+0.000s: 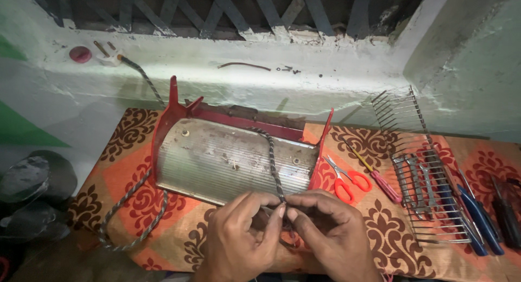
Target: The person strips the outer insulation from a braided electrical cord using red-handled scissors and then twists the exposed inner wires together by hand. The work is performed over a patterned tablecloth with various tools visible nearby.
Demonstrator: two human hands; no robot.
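A red heater body with a ribbed metal reflector [228, 160] lies on its back on a patterned orange cloth [391, 228]. A braided grey cord [271, 157] runs over the reflector down to my hands. My left hand [241, 238] and my right hand [331, 233] meet at the front edge of the heater, and both pinch the end of the cord between fingertips. The cord's other part loops over the cloth at the left [130, 217] and runs up to a plug [108, 57] on the sill.
Red-handled scissors [347, 184] and a red screwdriver [380, 179] lie right of the heater. A wire grille [423, 173] rests over several wrenches, with dark-handled tools [483, 217] beyond. A pink round cap [80, 54] sits on the white sill. Dark stones lie at the left [32, 190].
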